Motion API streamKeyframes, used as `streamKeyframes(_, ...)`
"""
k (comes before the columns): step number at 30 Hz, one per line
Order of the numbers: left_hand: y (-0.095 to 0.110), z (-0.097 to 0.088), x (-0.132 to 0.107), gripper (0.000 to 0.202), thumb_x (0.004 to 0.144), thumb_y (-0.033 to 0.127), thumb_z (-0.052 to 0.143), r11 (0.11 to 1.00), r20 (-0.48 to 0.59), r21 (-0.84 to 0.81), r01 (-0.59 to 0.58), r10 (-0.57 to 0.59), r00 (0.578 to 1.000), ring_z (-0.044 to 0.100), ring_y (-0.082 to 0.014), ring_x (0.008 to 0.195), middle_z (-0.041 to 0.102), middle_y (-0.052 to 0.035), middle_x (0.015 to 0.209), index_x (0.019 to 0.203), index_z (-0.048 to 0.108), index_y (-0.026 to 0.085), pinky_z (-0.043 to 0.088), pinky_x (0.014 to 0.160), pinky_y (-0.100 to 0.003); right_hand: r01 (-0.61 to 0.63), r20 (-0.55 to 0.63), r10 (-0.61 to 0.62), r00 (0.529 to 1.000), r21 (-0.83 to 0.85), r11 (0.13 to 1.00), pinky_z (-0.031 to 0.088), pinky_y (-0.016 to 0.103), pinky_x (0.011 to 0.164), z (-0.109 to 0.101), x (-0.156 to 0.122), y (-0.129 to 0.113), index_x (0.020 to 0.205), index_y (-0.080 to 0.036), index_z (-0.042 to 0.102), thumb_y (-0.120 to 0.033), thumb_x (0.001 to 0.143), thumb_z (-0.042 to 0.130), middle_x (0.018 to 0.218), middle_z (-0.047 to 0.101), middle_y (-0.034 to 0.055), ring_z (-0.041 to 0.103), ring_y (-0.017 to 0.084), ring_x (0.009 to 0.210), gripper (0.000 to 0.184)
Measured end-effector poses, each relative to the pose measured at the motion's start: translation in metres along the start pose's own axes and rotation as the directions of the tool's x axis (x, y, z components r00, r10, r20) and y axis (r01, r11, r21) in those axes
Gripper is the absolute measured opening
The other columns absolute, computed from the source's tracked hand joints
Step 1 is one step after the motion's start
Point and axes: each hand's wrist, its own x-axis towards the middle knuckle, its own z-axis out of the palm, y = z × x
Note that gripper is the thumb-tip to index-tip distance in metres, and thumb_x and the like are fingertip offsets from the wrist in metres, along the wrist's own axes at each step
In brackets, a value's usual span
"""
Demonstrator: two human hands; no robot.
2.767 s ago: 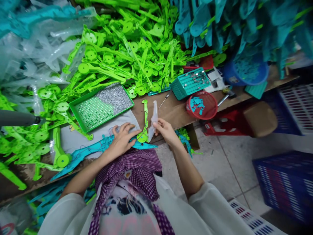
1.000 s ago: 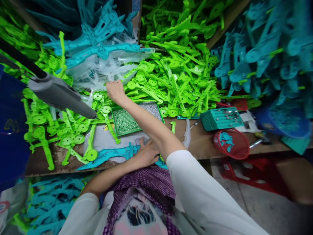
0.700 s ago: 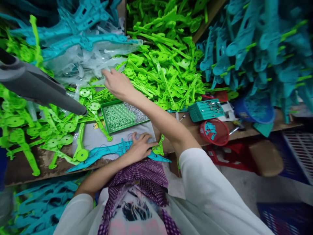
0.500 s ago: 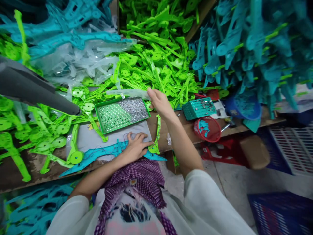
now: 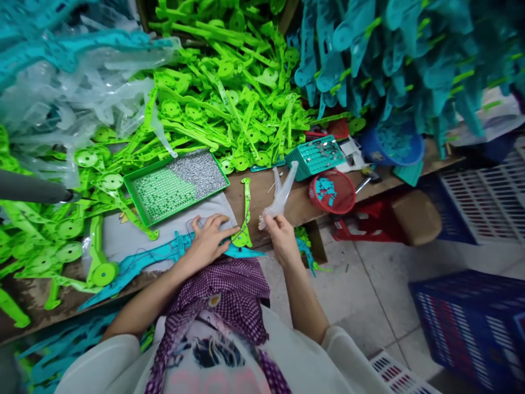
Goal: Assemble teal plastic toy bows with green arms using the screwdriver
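Clear strip point(image 5: 282, 190): I see a translucent, colourless plastic piece, pinched at its lower end in my right hand point(image 5: 280, 236). It stands off the bench point(image 5: 257, 191), tilted up and to the right.
Teal arm point(image 5: 137, 261): long, flat turquoise plastic part lying flat on the pale cloth point(image 5: 123, 235) at the bench's near edge, running left to right. My left hand point(image 5: 207, 243) presses on its right part, and its pointed tip shows past the hand.
Green arm point(image 5: 246, 205): slim lime-green bar with a round disc at its near end, pointing away from me. The disc end touches my left fingertips.
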Motion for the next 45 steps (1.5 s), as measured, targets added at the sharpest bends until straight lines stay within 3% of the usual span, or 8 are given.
streamKeyframes(6,-0.002,0.003,-0.001,0.049,0.087,0.021,0.061,1.0,-0.016,0.01,-0.003,0.003,1.0,0.042,-0.0324,0.127,0.051,-0.0066,0.136,0.131,0.056,0.042,0.016,0.105,-0.065,-0.15,0.128,0.161,0.979,-0.09,0.985,0.052,0.029,0.065,-0.014,-0.001,0.01,0.092,-0.022,0.066,-0.052,0.064,0.077,0.078,0.07,0.0011,0.063,0.015,0.068,0.043)
streamKeyframes(14,-0.002,0.003,-0.001,0.045,0.088,0.022,0.061,1.0,-0.005,0.02,0.002,-0.002,1.0,0.042,-0.0318,0.128,0.051,-0.0068,0.137,0.129,0.058,0.041,0.014,0.106,-0.064,-0.233,0.129,0.237,0.963,-0.045,0.971,0.054,0.028,0.067,-0.012,-0.001,0.011,0.083,-0.02,0.069,-0.048,0.057,0.082,0.078,0.072,0.0008,0.065,0.014,0.067,0.04)
streamKeyframes(20,-0.002,0.002,-0.001,0.046,0.088,0.021,0.06,1.0,-0.002,0.028,-0.004,0.004,1.0,0.042,-0.0324,0.128,0.051,-0.0071,0.137,0.13,0.057,0.04,0.015,0.106,-0.064,-0.252,0.176,0.254,0.951,-0.035,0.967,0.056,0.029,0.069,-0.012,-0.007,0.011,0.083,-0.02,0.069,-0.047,0.061,0.081,0.078,0.073,0.0017,0.066,0.014,0.067,0.036)
streamKeyframes(27,-0.001,0.002,-0.001,0.043,0.089,0.022,0.058,0.999,-0.005,0.033,-0.004,0.004,1.0,0.042,-0.0311,0.129,0.051,-0.008,0.138,0.128,0.058,0.04,0.014,0.103,-0.066,-0.199,0.046,0.204,0.978,-0.097,0.975,0.056,0.029,0.061,-0.01,-0.003,0.012,0.08,-0.02,0.067,-0.049,0.053,0.084,0.073,0.07,0.0011,0.063,0.014,0.063,0.043)
streamKeyframes(34,-0.002,0.002,0.0,0.044,0.088,0.021,0.059,1.0,0.001,0.016,-0.001,0.001,1.0,0.041,-0.0326,0.129,0.05,-0.007,0.138,0.128,0.059,0.04,0.012,0.106,-0.065,-0.256,0.16,0.262,0.952,-0.057,0.965,0.056,0.026,0.064,-0.012,-0.006,0.007,0.081,-0.019,0.067,-0.047,0.057,0.083,0.075,0.071,0.0005,0.064,0.011,0.065,0.04)
streamKeyframes(42,-0.002,0.002,-0.001,0.045,0.088,0.021,0.06,1.0,0.003,0.017,-0.01,0.01,1.0,0.041,-0.0332,0.129,0.05,-0.007,0.138,0.129,0.059,0.04,0.013,0.106,-0.066,-0.165,0.148,0.215,0.965,-0.292,0.942,0.05,0.025,0.051,-0.009,-0.005,0.013,0.087,-0.019,0.062,-0.056,0.063,0.075,0.069,0.063,-0.0013,0.059,0.012,0.057,0.046)
streamKeyframes(45,-0.003,0.003,-0.001,0.046,0.088,0.021,0.06,1.0,-0.001,0.017,-0.013,0.013,1.0,0.042,-0.033,0.129,0.05,-0.007,0.138,0.13,0.058,0.04,0.014,0.105,-0.066,-0.003,0.16,0.083,0.984,-0.446,0.895,0.051,0.029,0.056,-0.015,-0.004,0.014,0.098,-0.019,0.059,-0.055,0.07,0.071,0.072,0.061,-0.0009,0.058,0.013,0.061,0.048)
